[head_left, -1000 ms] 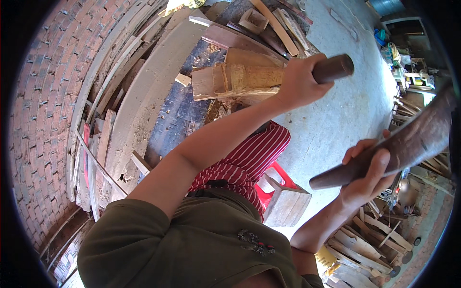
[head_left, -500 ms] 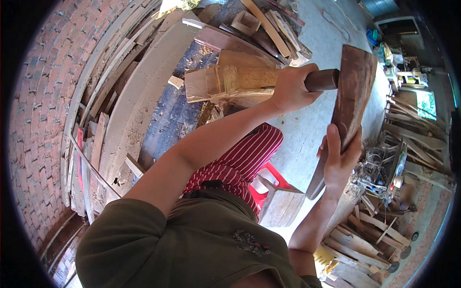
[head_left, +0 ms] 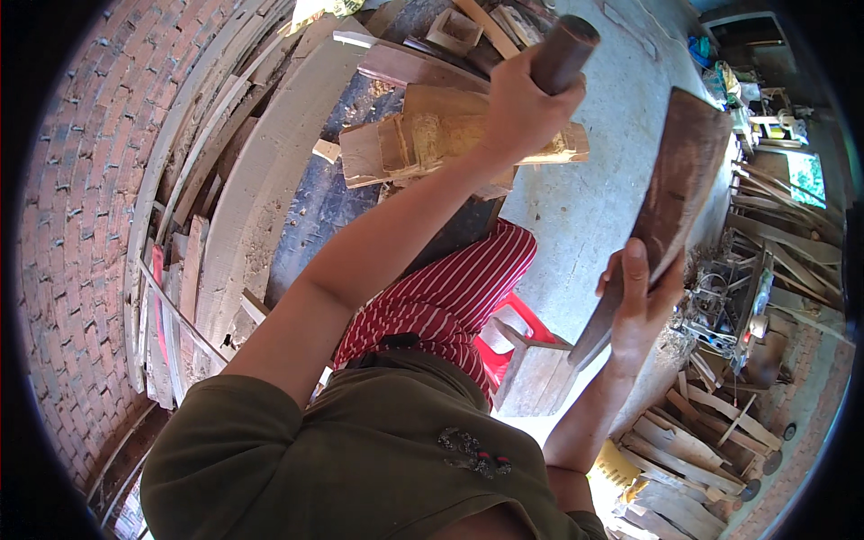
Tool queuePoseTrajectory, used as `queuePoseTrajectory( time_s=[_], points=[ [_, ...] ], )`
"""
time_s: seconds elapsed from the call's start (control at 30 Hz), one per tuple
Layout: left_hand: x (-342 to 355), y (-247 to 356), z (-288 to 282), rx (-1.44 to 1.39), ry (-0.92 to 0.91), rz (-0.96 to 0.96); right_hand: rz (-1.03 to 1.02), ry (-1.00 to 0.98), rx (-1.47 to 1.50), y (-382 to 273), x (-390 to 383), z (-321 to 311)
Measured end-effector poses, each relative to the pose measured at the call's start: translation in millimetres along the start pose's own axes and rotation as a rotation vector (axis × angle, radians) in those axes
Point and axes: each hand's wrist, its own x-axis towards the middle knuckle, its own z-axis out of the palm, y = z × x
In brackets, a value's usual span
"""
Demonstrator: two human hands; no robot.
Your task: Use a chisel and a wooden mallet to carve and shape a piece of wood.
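Note:
My left hand (head_left: 533, 112) is closed round a chisel (head_left: 567, 56) with a thick, dark round handle; its blade is hidden behind the hand. The handle's end points up and to the far right. Beneath that hand lies a yellowish-brown carved wood block (head_left: 432, 144), partly covered by my forearm. Off to the right, my right hand (head_left: 639, 301) grips the narrow end of a paddle-shaped wooden mallet (head_left: 686, 162). The mallet's broad dark head is raised, apart from the chisel handle.
The block rests on a dark blue work surface (head_left: 310, 211) with wood chips. Long planks (head_left: 261, 171) line the brick wall (head_left: 90, 180) at left. Offcuts (head_left: 454, 34) lie at the far side. A red plastic stool (head_left: 522, 315) stands near a wooden box (head_left: 535, 373). More timber (head_left: 702, 441) is piled at right.
My left hand has moved up and leftward, tipping the chisel handle upward. The mallet has shifted slightly right, away from the handle. More of the carved block shows.

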Motion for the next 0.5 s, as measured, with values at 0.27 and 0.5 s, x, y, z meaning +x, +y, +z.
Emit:
queuePoseTrajectory(
  time_s=[0.27, 0.5],
  points=[
    [-35.9, -6.9, 10.4, 0.136, -0.135, 0.143, -0.395, 0.078, 0.005, -29.4, 18.5, 4.8],
    [-43.6, -14.2, 10.1, 0.194, -0.191, 0.167, -0.140, 0.047, 0.054, -31.5, 19.4, 6.8]
  ],
)
